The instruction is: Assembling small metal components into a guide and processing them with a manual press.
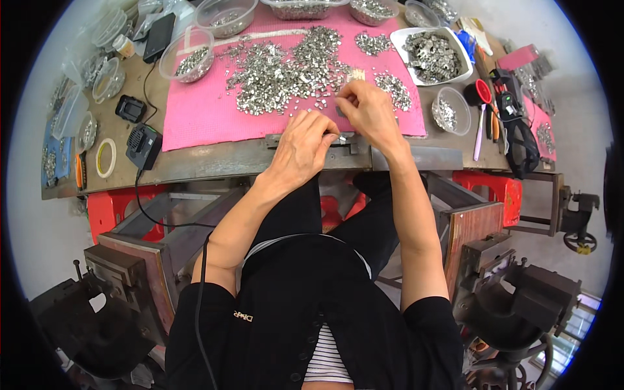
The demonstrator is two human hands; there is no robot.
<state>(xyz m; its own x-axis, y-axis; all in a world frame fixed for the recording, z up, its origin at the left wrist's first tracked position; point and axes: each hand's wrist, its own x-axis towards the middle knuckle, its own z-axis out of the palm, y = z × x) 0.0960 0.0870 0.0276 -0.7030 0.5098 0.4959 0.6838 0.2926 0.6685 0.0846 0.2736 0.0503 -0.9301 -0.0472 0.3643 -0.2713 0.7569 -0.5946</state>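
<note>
The left hand (305, 140) is curled at the near edge of the bench (214, 159), its fingertips pinched around a small shiny metal piece (342, 138) that sits right over a dark metal fixture (348, 144) fixed to the bench edge; the hand covers much of that fixture, so its shape is hard to read. The right hand (367, 110) is bent over just beyond it, fingers drawn together at the near edge of the pink mat (195, 110); it seems to pinch something tiny, but what lies between the fingertips is too small to make out, and I cannot tell for sure whether it holds anything. A wide heap of small metal parts (279, 71) lies on the mat just past both hands, with a smaller heap (393, 88) to the right of the right hand. Clear plastic bowls (188, 55) with more parts stand along the far and left side of the mat; those at the top are cut off by the picture's rim. A white tray (432, 55) full of parts sits at the far right, with a small round tub (450, 110) near it. A black charger (143, 144) with a cable and a roll of tape (106, 158) lie to the left. The things at the far left and right ends of the bench are bent and blurred by the lens.
</note>
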